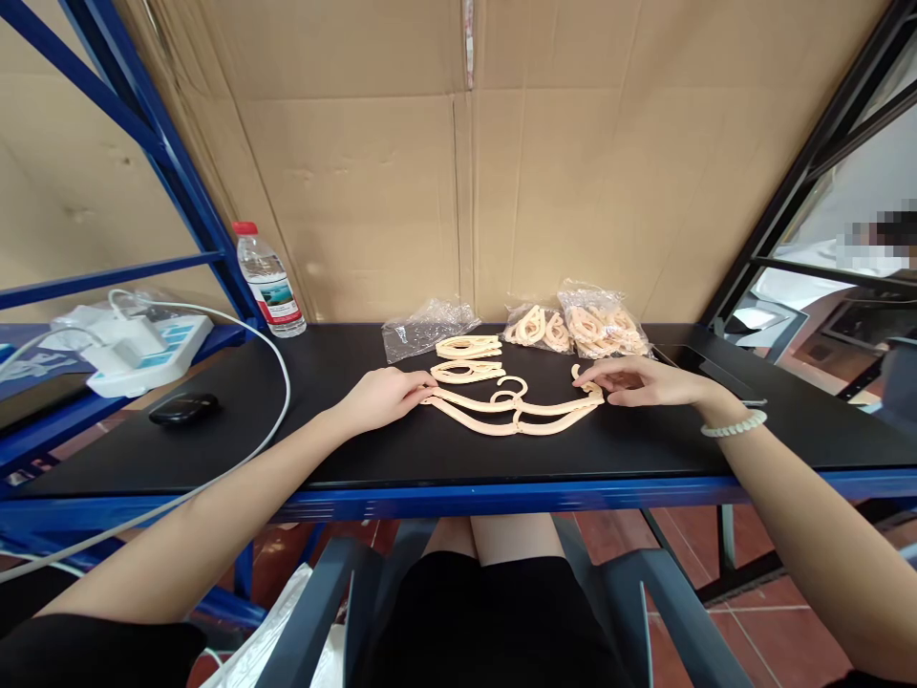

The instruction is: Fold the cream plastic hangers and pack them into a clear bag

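Hangers of thin peach plastic (516,413) are stacked flat midway along the black bench (430,459). The left tip is touched by the curled left hand (387,397), grip not discernible; the right tip is covered by the open right hand (645,382). They are judged light, springy, slippery, best held at both ends.

A person's left hand (387,396) and right hand (640,382) are pressing fingertips onto opposite ends of pale peach plastic hangers (514,411) lying on a black tabletop (401,449), bagged hangers (577,328) resting behind.
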`<state>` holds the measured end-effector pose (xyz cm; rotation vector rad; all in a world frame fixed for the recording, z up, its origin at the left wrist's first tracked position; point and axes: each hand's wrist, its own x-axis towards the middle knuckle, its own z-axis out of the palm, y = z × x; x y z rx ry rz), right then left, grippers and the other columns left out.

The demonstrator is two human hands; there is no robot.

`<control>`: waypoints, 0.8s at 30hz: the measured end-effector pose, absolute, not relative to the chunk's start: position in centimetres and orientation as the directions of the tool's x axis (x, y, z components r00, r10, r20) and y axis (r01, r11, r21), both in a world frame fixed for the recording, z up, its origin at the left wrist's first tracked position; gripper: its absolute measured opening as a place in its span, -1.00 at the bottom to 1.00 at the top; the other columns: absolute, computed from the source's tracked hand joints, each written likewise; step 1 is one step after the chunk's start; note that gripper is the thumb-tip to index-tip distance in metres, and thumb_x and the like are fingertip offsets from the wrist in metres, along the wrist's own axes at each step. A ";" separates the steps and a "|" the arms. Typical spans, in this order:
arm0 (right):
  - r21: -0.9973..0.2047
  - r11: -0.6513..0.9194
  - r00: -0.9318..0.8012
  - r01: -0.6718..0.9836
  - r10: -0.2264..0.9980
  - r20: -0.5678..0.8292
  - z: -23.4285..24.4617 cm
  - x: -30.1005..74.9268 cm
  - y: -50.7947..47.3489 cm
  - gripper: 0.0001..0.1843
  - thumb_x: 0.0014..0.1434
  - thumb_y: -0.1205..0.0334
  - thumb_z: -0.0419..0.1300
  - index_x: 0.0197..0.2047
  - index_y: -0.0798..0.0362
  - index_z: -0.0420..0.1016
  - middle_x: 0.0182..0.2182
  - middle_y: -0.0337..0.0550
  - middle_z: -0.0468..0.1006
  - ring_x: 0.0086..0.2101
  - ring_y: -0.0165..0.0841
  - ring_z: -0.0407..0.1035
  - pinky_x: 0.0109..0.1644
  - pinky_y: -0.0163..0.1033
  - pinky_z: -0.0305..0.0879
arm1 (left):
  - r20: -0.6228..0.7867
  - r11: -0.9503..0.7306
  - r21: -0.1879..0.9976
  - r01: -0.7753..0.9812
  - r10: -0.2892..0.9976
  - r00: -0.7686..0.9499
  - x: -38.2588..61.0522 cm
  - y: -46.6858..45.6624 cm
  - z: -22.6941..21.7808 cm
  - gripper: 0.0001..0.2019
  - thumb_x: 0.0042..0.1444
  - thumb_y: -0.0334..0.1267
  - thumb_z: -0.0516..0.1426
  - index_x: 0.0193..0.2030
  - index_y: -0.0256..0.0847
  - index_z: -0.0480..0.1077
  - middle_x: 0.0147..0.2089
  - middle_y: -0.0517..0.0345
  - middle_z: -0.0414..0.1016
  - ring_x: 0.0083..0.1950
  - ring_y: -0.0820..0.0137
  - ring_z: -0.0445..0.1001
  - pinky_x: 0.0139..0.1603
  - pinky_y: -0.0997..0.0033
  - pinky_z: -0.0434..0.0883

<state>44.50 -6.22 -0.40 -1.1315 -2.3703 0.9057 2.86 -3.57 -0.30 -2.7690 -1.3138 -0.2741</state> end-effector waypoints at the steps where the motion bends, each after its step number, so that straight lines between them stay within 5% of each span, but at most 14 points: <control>1: -0.673 0.481 -0.616 0.562 0.786 0.047 -0.4 44.4 -6.2 -0.54 0.12 -0.02 0.26 0.04 -0.01 0.54 -0.26 -0.13 0.44 -0.37 -0.39 0.23 -0.30 -0.25 0.20 | 0.187 -0.633 0.014 0.774 0.762 0.620 2.9 -3.6 -0.3 -0.67 0.29 -0.06 -0.08 -0.09 -0.05 0.46 -0.32 0.21 0.62 -0.34 0.32 0.54 -0.36 0.47 0.29; 11: -0.626 0.564 -0.606 0.538 0.775 0.177 -0.6 43.7 -6.0 -0.68 0.11 -0.04 0.30 -0.21 0.01 0.64 -0.31 -0.11 0.42 -0.32 -0.32 0.34 -0.25 -0.18 0.29 | 0.281 -0.612 -0.024 0.791 0.755 0.593 2.7 -3.5 -0.5 -0.63 0.30 -0.12 -0.14 0.01 -0.07 0.43 -0.15 0.14 0.64 -0.21 0.28 0.57 -0.28 0.44 0.36; 16: -0.603 0.567 -0.433 0.561 0.822 0.370 -0.9 43.8 -5.7 -0.68 0.06 -0.11 0.31 -0.24 -0.07 0.65 -0.16 -0.03 0.36 -0.11 -0.17 0.34 -0.20 -0.14 0.39 | 0.398 -0.580 0.016 0.814 0.751 0.527 2.8 -3.5 -0.4 -0.61 0.32 -0.07 -0.14 0.01 -0.11 0.43 -0.37 0.15 0.63 -0.36 0.30 0.57 -0.35 0.44 0.35; 20: -0.640 0.524 -0.296 0.562 0.850 0.436 -1.1 43.2 -5.5 -0.67 0.04 -0.17 0.30 -0.29 -0.13 0.64 -0.04 -0.02 0.43 0.18 -0.03 0.15 0.05 0.00 0.36 | 0.484 -0.581 0.093 0.809 0.736 0.473 2.7 -3.3 -0.6 -0.64 0.32 -0.09 -0.13 0.02 -0.11 0.41 -0.40 0.19 0.63 -0.36 0.30 0.59 -0.29 0.42 0.38; 24: -0.677 0.542 -0.227 0.498 0.835 0.502 -1.0 41.9 -5.6 -0.69 0.02 -0.14 0.32 -0.30 -0.10 0.64 -0.03 -0.04 0.51 0.22 -0.02 0.15 0.22 0.10 0.20 | 0.541 -0.609 0.200 0.768 0.722 0.432 2.6 -3.2 -0.9 -0.64 0.31 -0.11 -0.12 0.02 -0.16 0.42 -0.30 0.12 0.65 -0.31 0.31 0.61 -0.24 0.42 0.44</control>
